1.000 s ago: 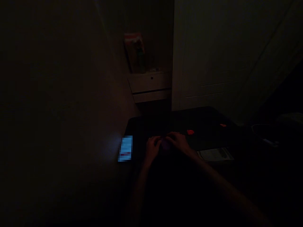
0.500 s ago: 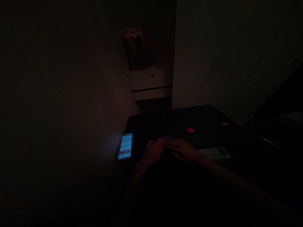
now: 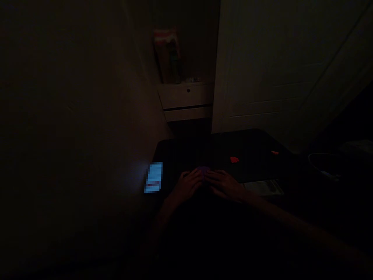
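In the dim head view, a small purple piece [image 3: 204,172] lies between my two hands at the dark table; its exact kind is too dark to make out. My left hand [image 3: 189,182] has its fingers pressed together against the left side of the piece. From the right, my right hand [image 3: 223,184] holds it the same way, with the fingertips of both hands close to each other. The thumbs and the underside of the piece are hidden in shadow. Farther back on the table sits a small red-orange piece [image 3: 234,160], with an orange one [image 3: 274,153] to its right.
A lit phone-like screen [image 3: 153,178], pixelated, glows at the table's left edge by the wall. A pale printed sheet or booklet [image 3: 264,188] lies beside my right forearm. A white cable [image 3: 323,171] is at the right. Behind the black table [image 3: 215,142] stands a drawer unit [image 3: 186,97].
The whole view has shifted slightly. Both hands stay on the purple piece, with only a small shift of the fingers; the red-orange and orange pieces lie where they were.
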Motion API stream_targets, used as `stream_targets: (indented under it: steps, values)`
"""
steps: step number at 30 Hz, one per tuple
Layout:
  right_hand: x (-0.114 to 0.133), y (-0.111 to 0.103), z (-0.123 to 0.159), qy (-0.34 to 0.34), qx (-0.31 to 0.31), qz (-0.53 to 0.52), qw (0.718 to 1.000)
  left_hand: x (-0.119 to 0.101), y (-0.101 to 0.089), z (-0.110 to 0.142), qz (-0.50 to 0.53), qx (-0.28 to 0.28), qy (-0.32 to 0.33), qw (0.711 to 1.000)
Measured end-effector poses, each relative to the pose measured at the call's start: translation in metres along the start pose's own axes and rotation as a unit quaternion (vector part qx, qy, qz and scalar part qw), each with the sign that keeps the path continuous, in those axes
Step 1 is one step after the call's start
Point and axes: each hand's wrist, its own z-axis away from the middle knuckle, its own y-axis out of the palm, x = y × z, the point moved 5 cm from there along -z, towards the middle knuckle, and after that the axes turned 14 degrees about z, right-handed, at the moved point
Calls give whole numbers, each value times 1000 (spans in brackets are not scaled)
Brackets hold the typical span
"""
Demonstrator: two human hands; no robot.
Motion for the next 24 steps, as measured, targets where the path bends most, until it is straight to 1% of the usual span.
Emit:
stream_targets:
  steps: [3, 6, 9, 15, 18, 24]
  values:
    - [1, 4, 4, -14, -4, -18, 1000, 1, -1, 1, -4, 10, 7, 1000]
    - [2, 5, 6, -13, -6, -8, 1000, 2, -2, 1, -5, 17, 4, 1000]
    - [3, 5, 5, -18, 6, 3, 1000, 3, -2, 0, -3, 25, -2, 1000]
    - [-1, 3, 6, -27, 7, -16, 999, 2, -2, 0, 7, 7, -4, 1000]
    - [-4, 6, 7, -22, 7, -24, 999, 3, -2, 1, 19, 10, -7, 1000]
    - [-9, 4, 8, -10, -13, -91, 996, 4, -1, 3, 21, 29, -4, 999]
